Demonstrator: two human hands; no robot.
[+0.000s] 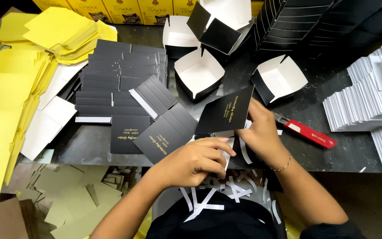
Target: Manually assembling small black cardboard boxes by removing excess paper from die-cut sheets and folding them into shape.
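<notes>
Black card box blank (226, 113) pinched between left hand (195, 161) and right hand (261, 132), both clenched on it; flat black blanks (124, 84) beyond left hand, red cutter (308, 132) right of right hand.

Near the table's (89, 146) front edge, both hands on one flat carton blank (226, 113): left hand (193, 160) at its near left corner, right hand (261, 132) at its right side. Left of them, a spread of flat blanks (120, 84), with loose sheets (18, 88) farther left. Behind, folded open boxes (198, 73); right, a utility knife (308, 132), then stacked sheets (372, 93).
</notes>
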